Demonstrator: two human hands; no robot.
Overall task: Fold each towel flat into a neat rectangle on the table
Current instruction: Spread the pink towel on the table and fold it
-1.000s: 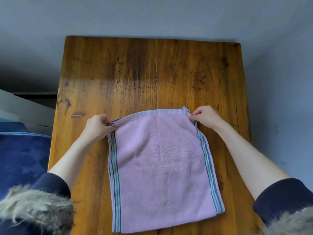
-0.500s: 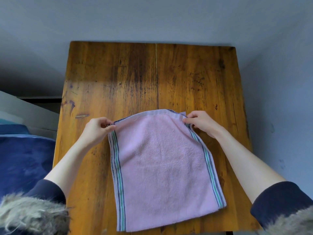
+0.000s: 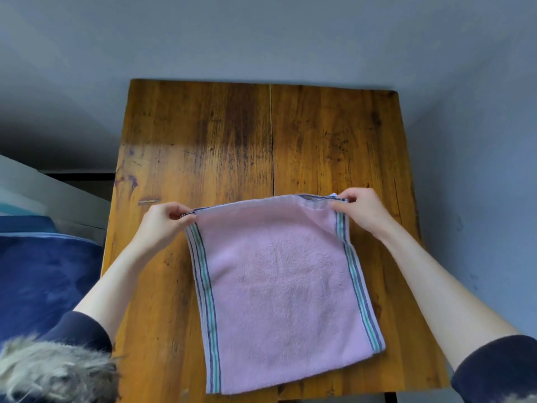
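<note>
Right now a pink towel [image 3: 286, 289] with green and grey side stripes lies on the near half of the wooden counter [image 3: 203, 135], its near edge close to the counter's front edge. Left hand [image 3: 164, 225] pinches the far left corner between thumb and curled fingers [image 3: 177, 213]; right hand [image 3: 363, 212] pinches the far right corner the same way. That far edge is lifted a little off the wood. Dark sleeves cover both upper arms, and a blue cloth [image 3: 43, 280] shows at left.
</note>
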